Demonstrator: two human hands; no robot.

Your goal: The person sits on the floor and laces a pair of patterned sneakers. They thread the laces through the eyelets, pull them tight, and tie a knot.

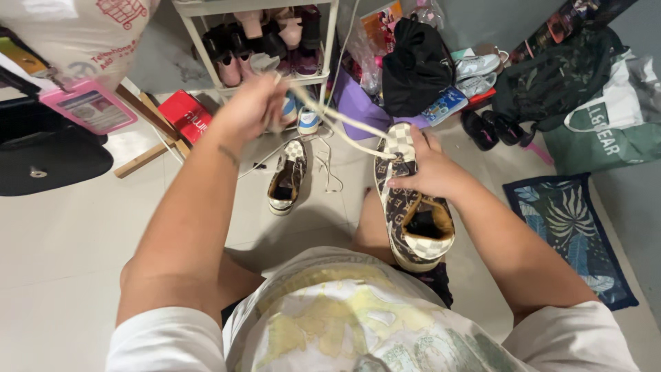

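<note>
Lace pulled out from a shoe held at frame centre.
The right hand (428, 169) is clamped around the shoe (412, 207); the left hand (251, 107), upper centre, has fingers closed on the lace (344, 127). Second shoe (287, 179) lies on the floor.

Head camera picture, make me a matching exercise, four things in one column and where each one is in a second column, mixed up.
Things:
1. cream shoelace
2. brown checkered shoe
3. matching shoe
4. leaf-print mat

Places:
A. lying on the floor tiles, near the shelf
B. gripped by the right hand, over the lap
C. flat on the floor at the right
D. pulled taut by the raised left hand

Pairs: 1-D, 2-B, 3-A, 4-C
</note>
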